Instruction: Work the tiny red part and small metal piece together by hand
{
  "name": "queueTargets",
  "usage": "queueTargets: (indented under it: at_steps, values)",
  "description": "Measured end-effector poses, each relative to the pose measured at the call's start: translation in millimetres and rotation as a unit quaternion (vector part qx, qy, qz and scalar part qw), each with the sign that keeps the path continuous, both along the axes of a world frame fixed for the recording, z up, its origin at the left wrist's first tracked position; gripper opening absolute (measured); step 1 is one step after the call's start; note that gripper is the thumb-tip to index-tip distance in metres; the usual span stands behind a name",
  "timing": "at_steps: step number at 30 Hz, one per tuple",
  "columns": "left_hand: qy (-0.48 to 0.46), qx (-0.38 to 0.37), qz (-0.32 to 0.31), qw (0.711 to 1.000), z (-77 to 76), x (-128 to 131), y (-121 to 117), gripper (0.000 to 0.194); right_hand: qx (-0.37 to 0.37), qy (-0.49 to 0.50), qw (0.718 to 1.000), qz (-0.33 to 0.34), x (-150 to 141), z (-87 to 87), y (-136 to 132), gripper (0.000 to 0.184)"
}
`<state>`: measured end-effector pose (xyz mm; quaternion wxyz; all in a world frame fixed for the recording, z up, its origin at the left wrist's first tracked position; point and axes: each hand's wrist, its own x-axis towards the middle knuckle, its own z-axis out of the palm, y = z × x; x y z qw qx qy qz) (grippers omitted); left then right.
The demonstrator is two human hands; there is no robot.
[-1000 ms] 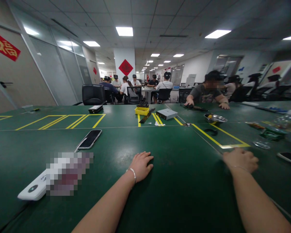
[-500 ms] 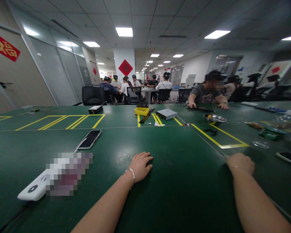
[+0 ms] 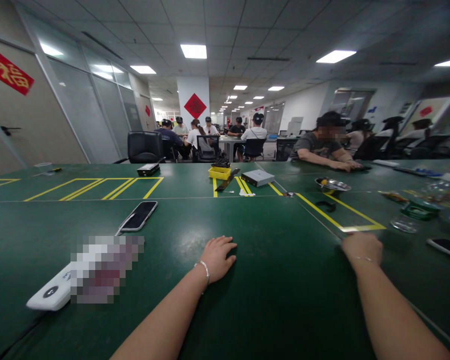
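My left hand (image 3: 219, 257) lies palm down on the green table (image 3: 270, 300), fingers stretched out and holding nothing. A bracelet circles that wrist. Farther right, my right hand (image 3: 363, 250) is closed with its fingers curled under, at a seam in the tabletop. Whatever is inside it, if anything, is hidden from me. Beyond the left hand lies a phone (image 3: 139, 216) with a dark screen. A long white device (image 3: 50, 290), partly blurred out, rests at the left with a black cable.
Farther back are a yellow bin (image 3: 219, 173) of black items, a grey box (image 3: 258, 177), a metal bowl (image 3: 332, 184) and yellow tape outlines. At right lie another phone (image 3: 447, 248) and a green-labelled bottle (image 3: 420, 209). A person (image 3: 322, 147) sits across the table.
My right hand has shifted a little to the left, staying closed. My left hand has stayed put. Across the table, the person's hands have come together towards the right.
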<state>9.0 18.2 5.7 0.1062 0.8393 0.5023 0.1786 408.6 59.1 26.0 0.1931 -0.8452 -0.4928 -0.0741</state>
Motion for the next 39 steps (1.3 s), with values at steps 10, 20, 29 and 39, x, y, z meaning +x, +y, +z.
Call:
queueTargets:
  at_steps: [10,20,29,39]
  values:
    - [-0.085,-0.014,0.024,0.996,9.0,8,-5,0.043,-0.045,0.315,0.877,0.36,-189,6.9,-6,0.017]
    - [-0.164,-0.023,0.04,0.985,7.5,10,-4,0.013,-0.015,0.345,0.813,0.469,-228,-0.7,-22,0.032]
    - [-0.302,-0.058,0.084,0.948,12.9,1,1,0.021,-0.041,-0.031,0.999,0.003,-24,-8.3,7,0.045]
    - [-0.289,-0.082,0.07,0.951,11.3,0,3,0.02,-0.142,0.004,0.988,-0.055,23,-29.4,15,0.033]
